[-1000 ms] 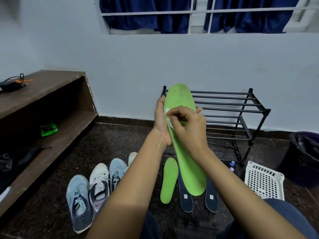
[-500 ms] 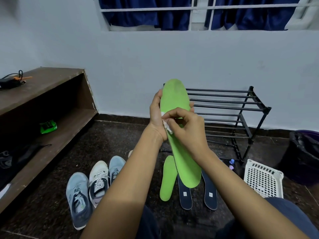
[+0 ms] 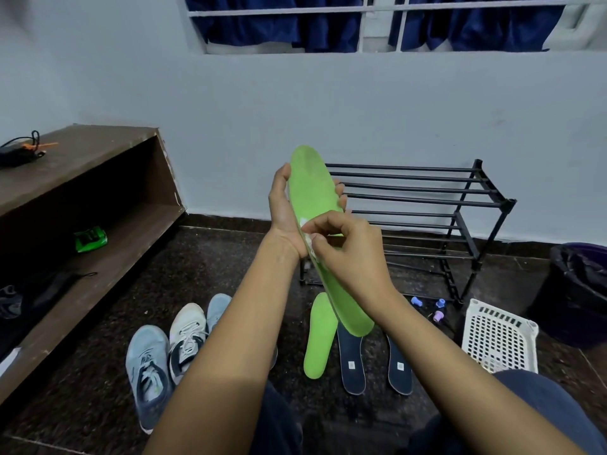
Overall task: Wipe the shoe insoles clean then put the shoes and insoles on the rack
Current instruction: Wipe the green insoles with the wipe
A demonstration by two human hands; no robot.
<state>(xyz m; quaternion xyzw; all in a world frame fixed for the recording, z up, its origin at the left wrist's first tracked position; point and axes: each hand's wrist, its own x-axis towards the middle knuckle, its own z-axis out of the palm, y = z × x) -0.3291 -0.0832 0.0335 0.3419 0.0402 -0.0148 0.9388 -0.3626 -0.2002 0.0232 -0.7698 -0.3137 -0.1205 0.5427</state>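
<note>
Long bright-green foam insole (image 3: 312,185): held aloft, toe up, left hand (image 3: 282,208) clasping its upper half from behind. Small white wipe (image 3: 304,222): pinched in right hand (image 3: 351,254), pressed to the insole's middle. Step: wiping. Next, probably: firm strokes heelward, support kept behind. Black metal rack (image 3: 427,189) stands beyond.

You have two green insoles (image 3: 313,188), two navy insoles (image 3: 351,359) and one wipe (image 3: 307,237). Three shoes (image 3: 147,369) show on the floor (image 3: 230,264). Count one black rack (image 3: 509,206), one white basket (image 3: 499,339), one dark bin (image 3: 578,290), three small caps (image 3: 438,316), two blue and one pink, and one green packet (image 3: 90,238) on the wooden shelf (image 3: 131,231).
</note>
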